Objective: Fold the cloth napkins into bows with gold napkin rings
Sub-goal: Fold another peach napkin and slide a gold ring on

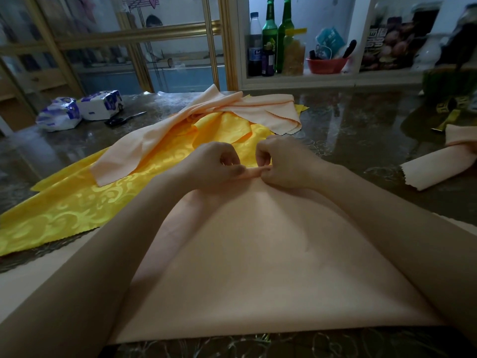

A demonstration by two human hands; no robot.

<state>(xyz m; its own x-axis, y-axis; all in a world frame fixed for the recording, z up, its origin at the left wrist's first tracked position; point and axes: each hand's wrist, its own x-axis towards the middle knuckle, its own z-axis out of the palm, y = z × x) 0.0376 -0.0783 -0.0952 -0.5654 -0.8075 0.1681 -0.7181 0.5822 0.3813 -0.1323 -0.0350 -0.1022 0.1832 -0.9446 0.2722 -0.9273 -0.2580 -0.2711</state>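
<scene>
Early days I'd say: left hand (214,166) and right hand (281,164) both have their fingers curled, pinching the far end of the peach napkin (258,254), which lies flat on the table (361,120) below the fingers. The yellow napkin (77,208) and spare peach napkin (232,107) beyond them look unfolded, so plenty left.
</scene>
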